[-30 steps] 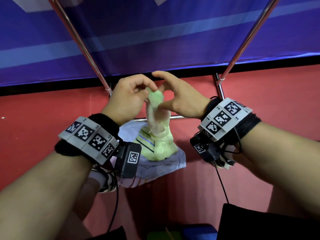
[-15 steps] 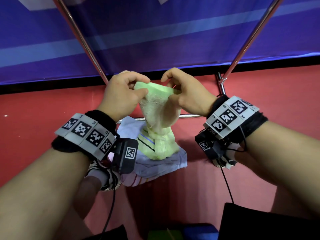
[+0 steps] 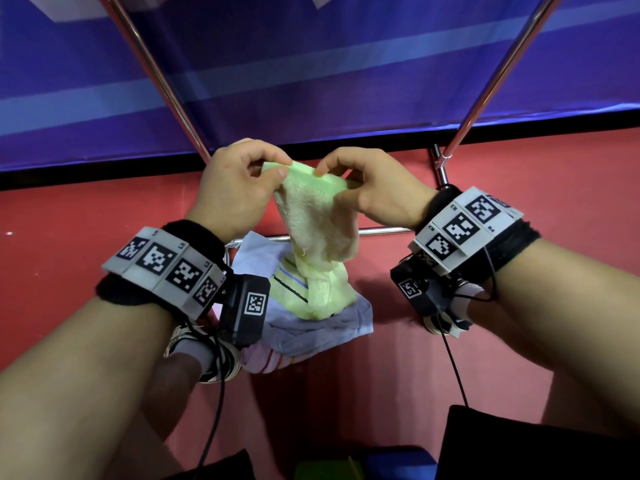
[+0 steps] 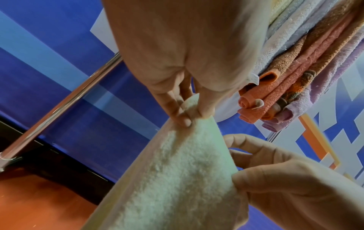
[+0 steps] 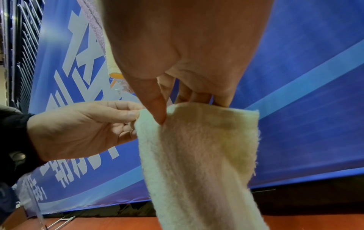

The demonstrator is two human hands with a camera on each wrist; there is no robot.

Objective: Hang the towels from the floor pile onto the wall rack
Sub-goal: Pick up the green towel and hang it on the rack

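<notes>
- Nearest, our left hand (image 3: 232, 188) pinches one top corner of the pale green towel (image 3: 313, 209) between thumb and fingertips, and our right hand (image 3: 375, 188) pinches the top edge just beside it.
- Below our hands the towel hangs down, its lower end resting on the floor pile (image 3: 304, 306), where a grey-blue cloth (image 3: 311, 327) and a pink striped one (image 3: 266, 358) lie under it.
- Our wrist cameras and a shoe (image 3: 204, 355) hide the pile's left edge.
- Behind the pile, the rack's low crossbar (image 3: 384, 231) runs along the red floor (image 3: 86, 220), with two slanted chrome poles (image 3: 156, 74) rising in front of the blue banner (image 3: 311, 64).
- Farther up, the left wrist view shows orange, lilac and white towels (image 4: 295, 77) already hanging.
</notes>
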